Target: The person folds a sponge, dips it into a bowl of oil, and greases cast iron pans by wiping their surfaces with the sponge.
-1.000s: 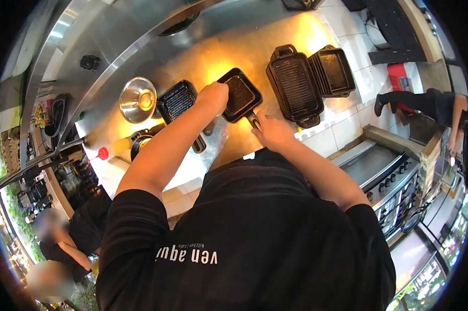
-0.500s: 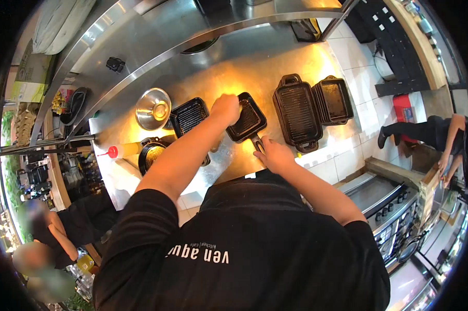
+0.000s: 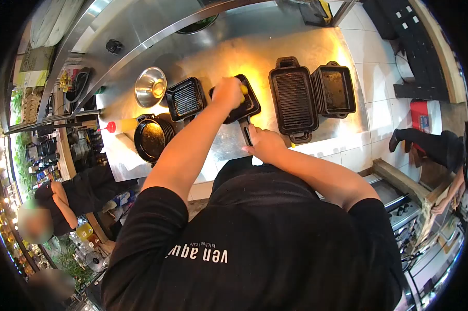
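My left hand (image 3: 227, 94) is closed over the inside of a small square black pan (image 3: 251, 106), with a bit of something yellow (image 3: 244, 89) showing at its fingers. The pan lies on the steel table, its handle (image 3: 248, 135) pointing toward me. My right hand (image 3: 266, 145) pinches the end of that handle. Left of the pan, partly behind my left forearm, sits a ridged square pan (image 3: 185, 98). To the right lies a long ridged black pan (image 3: 294, 98) with two loop handles.
A stack of rectangular dishes (image 3: 336, 90) stands at the right. Leftward are a steel bowl (image 3: 151, 87), round pans (image 3: 151, 140) and a red-capped bottle (image 3: 124, 126). The steel table (image 3: 218, 150) has a rail above its far side. People stand at both sides.
My left hand has shifted within the small pan, and the yellow bit shows more. My right hand stays at the handle. The camera view has shifted.
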Demonstrator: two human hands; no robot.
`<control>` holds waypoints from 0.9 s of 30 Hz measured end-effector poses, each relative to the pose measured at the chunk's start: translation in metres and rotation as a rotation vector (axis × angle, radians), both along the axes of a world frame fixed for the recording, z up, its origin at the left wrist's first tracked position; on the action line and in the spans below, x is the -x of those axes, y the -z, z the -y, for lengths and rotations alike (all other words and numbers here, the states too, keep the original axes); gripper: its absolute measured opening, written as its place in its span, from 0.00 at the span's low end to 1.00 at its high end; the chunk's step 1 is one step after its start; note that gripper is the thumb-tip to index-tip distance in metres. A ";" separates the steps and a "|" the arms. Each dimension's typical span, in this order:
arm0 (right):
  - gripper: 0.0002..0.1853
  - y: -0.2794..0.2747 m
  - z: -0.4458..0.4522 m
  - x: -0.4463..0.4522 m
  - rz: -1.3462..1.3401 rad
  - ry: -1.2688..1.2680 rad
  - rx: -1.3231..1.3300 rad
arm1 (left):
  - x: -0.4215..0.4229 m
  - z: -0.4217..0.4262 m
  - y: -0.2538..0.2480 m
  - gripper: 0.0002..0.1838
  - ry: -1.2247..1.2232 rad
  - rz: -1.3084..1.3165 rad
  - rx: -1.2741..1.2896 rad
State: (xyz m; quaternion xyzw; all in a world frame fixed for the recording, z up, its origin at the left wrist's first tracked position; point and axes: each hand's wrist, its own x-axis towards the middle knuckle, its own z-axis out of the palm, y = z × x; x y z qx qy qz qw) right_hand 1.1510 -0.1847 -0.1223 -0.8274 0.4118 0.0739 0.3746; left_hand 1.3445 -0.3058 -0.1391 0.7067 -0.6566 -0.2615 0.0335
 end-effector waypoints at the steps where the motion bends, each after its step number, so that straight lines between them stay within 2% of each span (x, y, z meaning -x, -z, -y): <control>1: 0.34 0.002 0.001 0.001 0.026 0.004 0.003 | 0.002 0.006 -0.004 0.13 -0.114 -0.024 0.035; 3: 0.34 0.004 0.003 0.003 0.021 -0.012 -0.020 | 0.001 -0.001 0.008 0.14 0.033 -0.006 0.122; 4: 0.35 0.004 0.004 0.003 0.012 -0.024 -0.038 | -0.002 -0.007 0.012 0.14 0.020 -0.003 0.116; 6: 0.35 0.001 0.004 0.003 0.012 -0.035 -0.044 | -0.013 -0.024 0.013 0.15 0.295 0.217 -0.066; 7: 0.35 0.001 0.005 0.002 0.008 -0.030 -0.038 | -0.020 -0.028 -0.003 0.15 0.280 0.223 -0.070; 8: 0.40 0.005 0.006 0.002 0.013 -0.047 -0.059 | -0.030 -0.030 -0.022 0.15 0.264 0.266 -0.183; 9: 0.40 0.005 0.006 0.005 0.020 -0.065 -0.054 | -0.039 -0.031 -0.037 0.16 0.243 0.307 -0.293; 10: 0.41 0.004 0.006 0.006 0.028 -0.033 -0.074 | -0.050 -0.036 -0.038 0.14 0.110 0.202 -0.210; 11: 0.42 0.004 0.006 0.004 0.041 -0.003 -0.093 | -0.064 -0.038 -0.040 0.14 0.084 0.217 -0.204; 13: 0.42 -0.012 0.010 0.004 0.026 -0.015 -0.119 | -0.082 -0.045 -0.057 0.12 -0.107 -0.236 -0.017; 14: 0.42 -0.017 0.009 0.006 0.014 0.007 -0.087 | -0.093 -0.052 -0.054 0.12 -0.267 -0.490 -0.078; 15: 0.42 -0.022 0.007 0.006 -0.005 0.037 -0.058 | -0.099 -0.060 -0.056 0.12 -0.273 -0.491 -0.075; 16: 0.38 -0.033 0.006 0.003 0.038 0.066 0.041 | -0.101 -0.073 -0.058 0.12 -0.431 -0.981 -0.081; 17: 0.38 -0.044 0.013 0.001 0.028 0.070 0.045 | -0.104 -0.084 -0.059 0.13 -0.580 -1.476 -0.087; 19: 0.31 -0.077 0.027 -0.019 0.581 0.319 -0.366 | -0.106 -0.114 -0.073 0.14 -0.502 -2.005 -0.138; 20: 0.28 -0.081 0.027 -0.032 0.765 0.388 -0.376 | -0.106 -0.122 -0.078 0.14 -0.442 -2.089 -0.161; 21: 0.28 -0.088 0.026 -0.047 0.757 0.394 -0.373 | -0.107 -0.127 -0.082 0.14 -0.379 -2.172 -0.184; 23: 0.29 -0.108 0.025 -0.080 1.132 0.415 -0.310 | -0.101 -0.132 -0.106 0.13 -0.334 -2.216 -0.140; 25: 0.30 -0.118 0.028 -0.104 1.178 0.375 -0.323 | -0.105 -0.136 -0.126 0.11 -0.359 -2.171 -0.093; 27: 0.29 -0.112 0.029 -0.128 1.273 0.404 -0.323 | -0.125 -0.138 -0.113 0.09 -0.433 -2.137 -0.087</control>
